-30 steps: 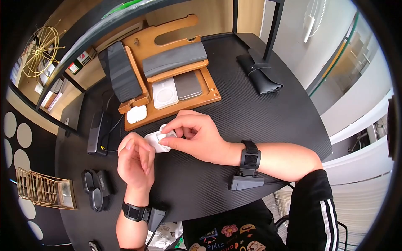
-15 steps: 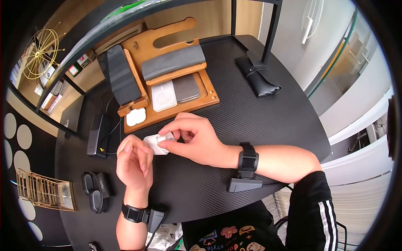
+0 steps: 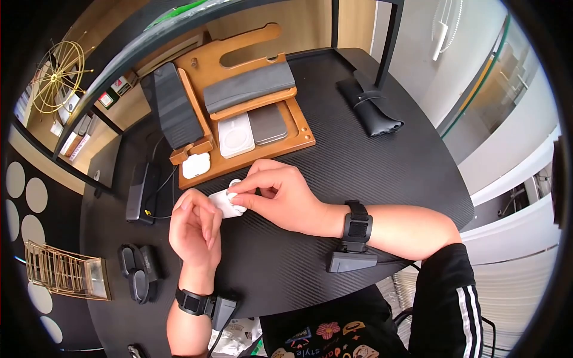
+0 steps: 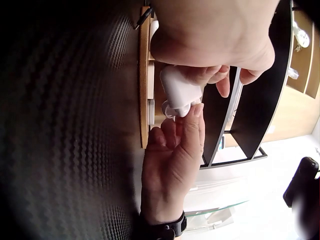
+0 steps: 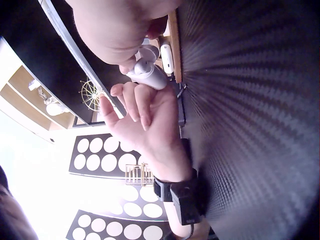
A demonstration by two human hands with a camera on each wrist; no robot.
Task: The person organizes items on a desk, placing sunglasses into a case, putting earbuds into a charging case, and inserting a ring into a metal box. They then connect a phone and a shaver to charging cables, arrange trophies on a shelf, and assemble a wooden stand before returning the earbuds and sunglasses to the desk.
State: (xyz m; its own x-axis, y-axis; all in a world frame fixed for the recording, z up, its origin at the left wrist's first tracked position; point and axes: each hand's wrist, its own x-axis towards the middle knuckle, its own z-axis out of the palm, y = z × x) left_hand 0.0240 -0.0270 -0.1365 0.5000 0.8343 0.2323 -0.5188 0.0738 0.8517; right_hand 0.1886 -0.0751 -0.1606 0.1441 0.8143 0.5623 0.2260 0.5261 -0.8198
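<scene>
A small white earbud case (image 3: 222, 206), its lid (image 5: 151, 52) flipped up, is held between my hands above the desk. My left hand (image 3: 194, 232) grips the case's closed end with thumb and fingers. From the other side my right hand (image 3: 283, 194) pinches a white earbud (image 5: 143, 66) at the case's mouth, thumb and forefinger close together. In the left wrist view, the right fingertips (image 4: 198, 110) cover part of that earbud. The left fingers' hold is partly hidden behind the palm.
Just beyond the hands stands a wooden desk organizer (image 3: 256, 149) with a second white case (image 3: 196, 166), a grey glasses case (image 3: 249, 86) and a white charging pad (image 3: 236, 136). A black pouch (image 3: 371, 107) lies right. A dark power bank (image 3: 140, 194) and black device (image 3: 137, 271) lie left.
My right fingers shift slightly at the mouth of the case, and a round white part shows above them again. My left hand keeps its grip nearly in place.
</scene>
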